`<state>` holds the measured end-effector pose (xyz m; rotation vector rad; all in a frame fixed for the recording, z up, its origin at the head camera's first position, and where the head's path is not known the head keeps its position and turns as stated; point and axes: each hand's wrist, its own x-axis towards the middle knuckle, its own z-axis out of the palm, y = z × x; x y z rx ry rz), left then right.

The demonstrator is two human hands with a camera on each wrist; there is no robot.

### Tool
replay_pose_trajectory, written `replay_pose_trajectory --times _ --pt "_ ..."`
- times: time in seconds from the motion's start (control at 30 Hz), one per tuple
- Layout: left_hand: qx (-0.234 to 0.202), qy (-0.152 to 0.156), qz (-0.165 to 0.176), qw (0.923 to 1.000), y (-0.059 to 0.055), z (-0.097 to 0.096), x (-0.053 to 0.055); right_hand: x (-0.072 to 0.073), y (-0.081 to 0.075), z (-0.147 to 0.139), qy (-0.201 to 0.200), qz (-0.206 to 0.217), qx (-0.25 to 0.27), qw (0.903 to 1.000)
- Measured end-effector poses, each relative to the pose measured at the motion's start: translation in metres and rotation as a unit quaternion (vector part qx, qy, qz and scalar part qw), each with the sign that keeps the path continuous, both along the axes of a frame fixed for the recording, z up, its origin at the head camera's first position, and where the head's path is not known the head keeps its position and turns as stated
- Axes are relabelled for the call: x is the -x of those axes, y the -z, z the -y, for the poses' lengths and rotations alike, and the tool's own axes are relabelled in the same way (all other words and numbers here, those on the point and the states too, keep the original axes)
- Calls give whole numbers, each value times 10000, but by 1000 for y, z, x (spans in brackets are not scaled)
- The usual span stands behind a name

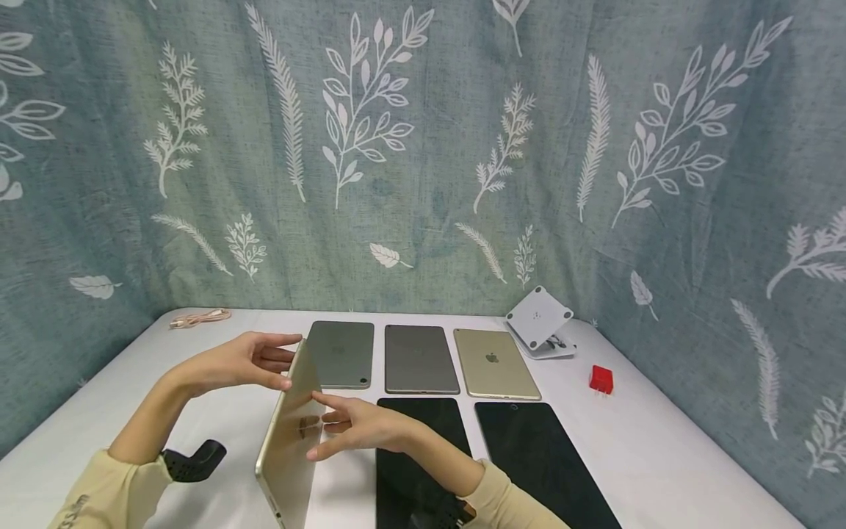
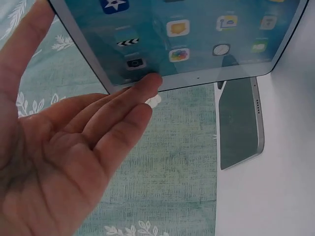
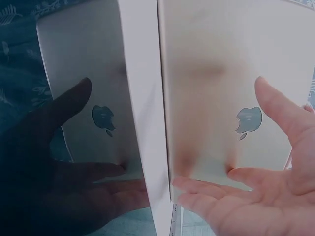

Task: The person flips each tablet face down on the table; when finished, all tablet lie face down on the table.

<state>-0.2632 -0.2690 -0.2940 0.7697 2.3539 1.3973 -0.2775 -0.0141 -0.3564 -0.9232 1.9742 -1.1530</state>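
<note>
A gold tablet (image 1: 291, 433) stands nearly on edge above the white table, tilted so its matte gold back faces right and its screen faces left. The back carries a grey apple logo (image 3: 248, 120), and the glass side is lit, showing rows of app icons on a blue background (image 2: 197, 34). The left hand (image 1: 241, 360) touches its upper edge with straight fingers, a fingertip (image 2: 150, 81) on the white bezel, while the right hand (image 1: 360, 426) rests straight fingers against the gold back.
</note>
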Motion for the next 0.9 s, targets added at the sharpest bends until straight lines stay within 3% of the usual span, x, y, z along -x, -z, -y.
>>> replay_pose_trajectory --times 0.17,0.57,0.73,0.9 --pt "-62 124 96 9999 -1 6 -1 -2 0 3 -220 -238 -152 9994" --pt "-129 352 283 9989 4 22 2 -1 2 0 -37 -805 -597 9950" --pt "24 451 362 9983 8 26 4 1 0 -3 86 -1429 -888 9857" --pt "231 427 413 9980 13 25 6 4 -2 -6 268 -2058 -1362 9687"
